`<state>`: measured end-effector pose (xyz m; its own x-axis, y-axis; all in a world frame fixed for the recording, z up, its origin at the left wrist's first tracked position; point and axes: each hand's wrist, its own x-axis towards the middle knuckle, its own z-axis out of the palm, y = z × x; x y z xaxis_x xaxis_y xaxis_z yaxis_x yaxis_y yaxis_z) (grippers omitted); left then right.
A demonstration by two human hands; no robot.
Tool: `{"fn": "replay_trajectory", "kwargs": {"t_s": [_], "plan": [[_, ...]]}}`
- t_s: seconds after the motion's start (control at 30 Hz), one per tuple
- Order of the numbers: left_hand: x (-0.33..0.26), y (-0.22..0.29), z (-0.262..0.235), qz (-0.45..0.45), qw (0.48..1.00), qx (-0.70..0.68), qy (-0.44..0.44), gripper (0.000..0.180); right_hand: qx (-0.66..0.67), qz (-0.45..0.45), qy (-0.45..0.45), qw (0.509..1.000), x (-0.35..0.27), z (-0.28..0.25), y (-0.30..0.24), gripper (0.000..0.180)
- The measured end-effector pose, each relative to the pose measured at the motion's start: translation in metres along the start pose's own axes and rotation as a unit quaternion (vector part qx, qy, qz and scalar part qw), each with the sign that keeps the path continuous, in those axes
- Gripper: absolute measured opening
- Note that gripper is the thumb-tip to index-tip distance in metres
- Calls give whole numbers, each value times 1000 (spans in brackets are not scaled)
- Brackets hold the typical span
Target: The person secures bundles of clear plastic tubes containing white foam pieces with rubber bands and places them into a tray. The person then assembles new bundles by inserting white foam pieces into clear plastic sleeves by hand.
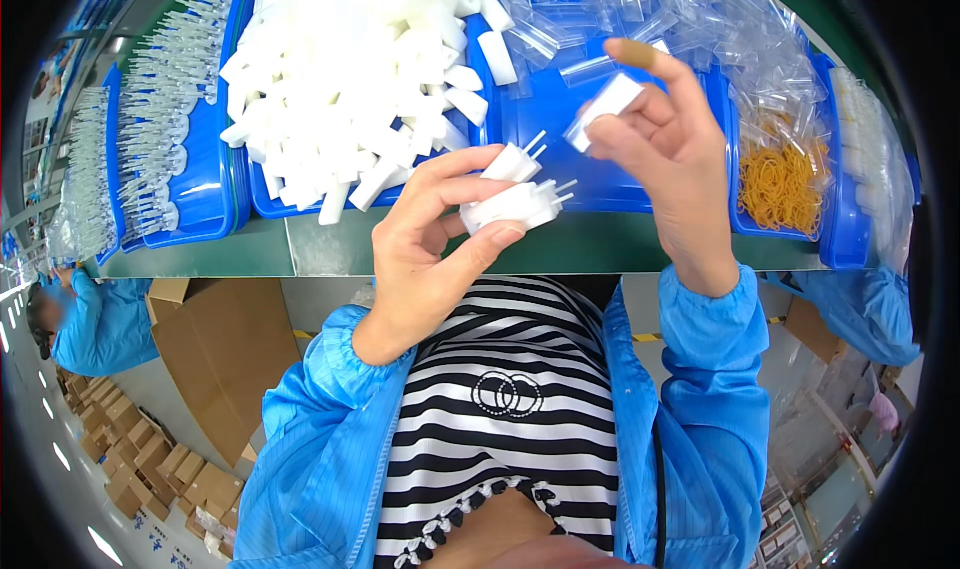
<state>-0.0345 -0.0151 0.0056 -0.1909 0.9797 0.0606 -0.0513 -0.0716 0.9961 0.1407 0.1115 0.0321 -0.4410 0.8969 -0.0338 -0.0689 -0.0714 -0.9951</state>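
Observation:
My left hand [425,239] is closed round two small white pieces, each with a pair of thin prongs sticking out to the right. The nearer pronged piece [515,207] lies between thumb and fingers, and the other pronged piece [512,165] is just behind it. To the right, my raised right hand [670,139] pinches a white block [612,99] with a clear plastic edge between thumb and fingers. A brown covering wraps its index fingertip, which is lifted off the block. Both hands are held above the front edge of the blue bins, apart from each other.
Ahead stands a blue bin heaped with white foam blocks [340,79]. Clear plastic sleeves [650,19] fill the bin beside it. Yellow rubber bands [783,184] lie at the right, thin pale pronged parts [170,119] at the left. The green table edge [335,247] runs in front.

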Motion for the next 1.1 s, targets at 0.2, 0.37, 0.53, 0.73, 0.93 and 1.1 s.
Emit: {"fn": "replay_trajectory", "kwargs": {"t_s": [0.2, 0.37, 0.53, 0.73, 0.93, 1.1], "plan": [[1, 0, 4, -9, 1000, -6, -19, 28, 64, -2, 2, 998, -19, 3, 12, 31], [0, 0, 7, -27, 999, -22, -15, 28, -24, -19, -34, 999, -23, 1, 20, 35], [-2, -3, 7, -31, 999, -31, -3, 28, -59, -14, -32, 998, -20, 1, 17, 38], [-5, -5, 7, 3, 1000, 5, -9, 25, -72, -47, 4, 996, -24, 9, 26, 39], [-5, -4, 4, 14, 999, 31, -12, 20, -36, -7, -13, 999, -21, 9, 23, 38], [-1, 2, 5, -25, 999, 24, -7, 17, -45, -13, -82, 995, -18, 5, 20, 37]]}}
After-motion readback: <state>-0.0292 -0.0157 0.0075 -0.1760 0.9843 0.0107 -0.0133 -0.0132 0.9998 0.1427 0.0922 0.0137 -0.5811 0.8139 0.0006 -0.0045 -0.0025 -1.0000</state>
